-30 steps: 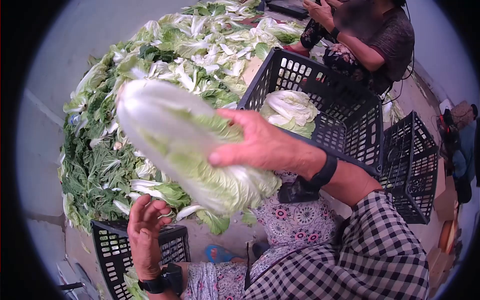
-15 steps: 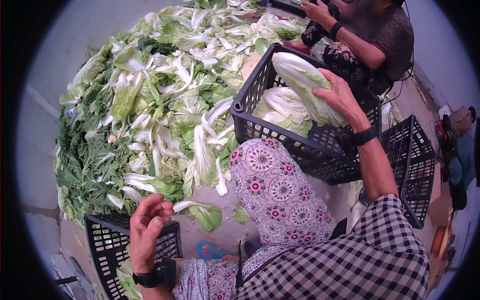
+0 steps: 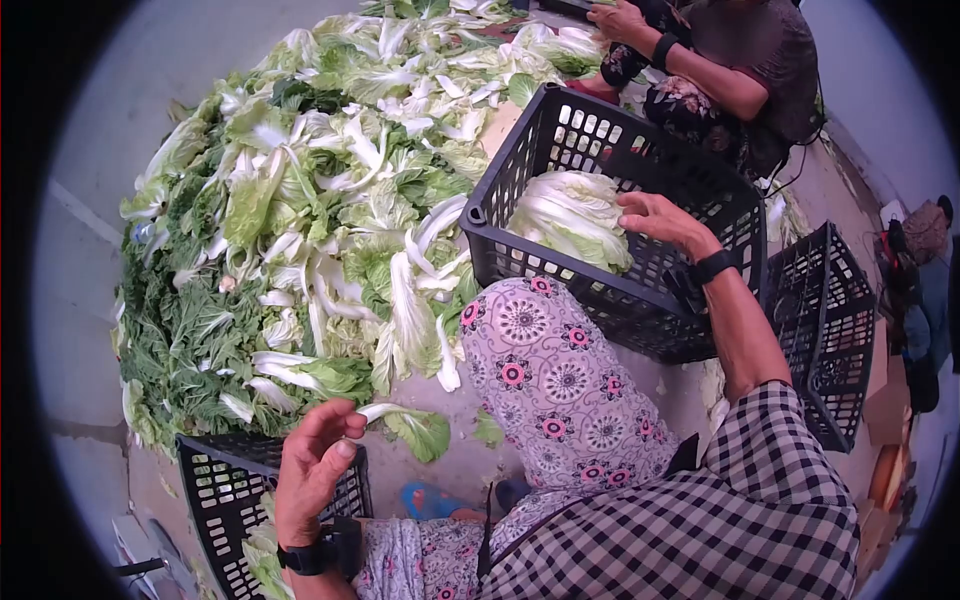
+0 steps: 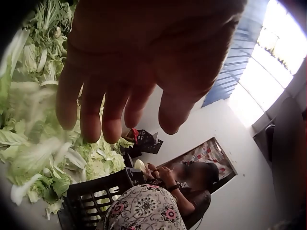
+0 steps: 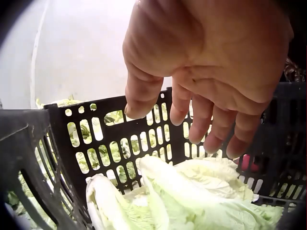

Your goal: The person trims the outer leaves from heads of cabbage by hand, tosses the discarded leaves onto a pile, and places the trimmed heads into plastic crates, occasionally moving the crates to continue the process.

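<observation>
Napa cabbages lie together inside a black plastic crate in front of the right knee. Just above them hovers my right hand, its fingers spread and holding nothing. In the right wrist view the cabbages sit below the hand, with a gap between fingertips and leaves. My left hand is raised over the left thigh, fingers loosely bent and the palm bare. Beneath it stands another black crate with some cabbage leaves showing.
A large heap of loose cabbage leaves covers the floor at the left and ahead. Another person sits beyond the crate. More black crates stand at the right, near cardboard boxes.
My right hand has carried a napa cabbage from in front of me rightward into the crate and let it go there. The left hand has stayed nearly in place.
</observation>
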The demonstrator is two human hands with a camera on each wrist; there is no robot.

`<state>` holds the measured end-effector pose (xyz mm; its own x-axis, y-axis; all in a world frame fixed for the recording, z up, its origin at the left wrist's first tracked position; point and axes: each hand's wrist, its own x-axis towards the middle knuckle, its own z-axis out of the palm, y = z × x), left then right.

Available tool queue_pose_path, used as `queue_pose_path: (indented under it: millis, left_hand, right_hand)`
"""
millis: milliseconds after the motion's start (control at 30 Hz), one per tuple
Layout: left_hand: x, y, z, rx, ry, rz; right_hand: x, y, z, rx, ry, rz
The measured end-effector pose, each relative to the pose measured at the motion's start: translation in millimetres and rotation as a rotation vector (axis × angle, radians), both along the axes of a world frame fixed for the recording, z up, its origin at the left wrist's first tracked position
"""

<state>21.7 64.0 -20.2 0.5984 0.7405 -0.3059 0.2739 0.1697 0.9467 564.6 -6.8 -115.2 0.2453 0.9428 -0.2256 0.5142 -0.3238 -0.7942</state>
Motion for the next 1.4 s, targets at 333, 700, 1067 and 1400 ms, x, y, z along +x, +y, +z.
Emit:
queue_pose_path:
  millis: [333, 700, 1067, 1400]
  left_hand:
    - [0, -2, -2, -0.024, 0.003, -0.038]
    - [-2, -6, 3, -0.026, -0.004, -0.022]
    - [-9, -11, 7, 0.019, -0.049, -0.009]
    - [-118, -6, 65, 0.533, -0.055, 0.548]
  right_hand:
    - [-74, 5, 73, 0.134, 0.048, 0.155]
    - [-207, 16, 108, 0.454, -0.177, 0.899]
    - [-211, 17, 98, 0.493, -0.243, 0.993]
    - [-217, 13, 114, 0.296, -0.32, 0.938]
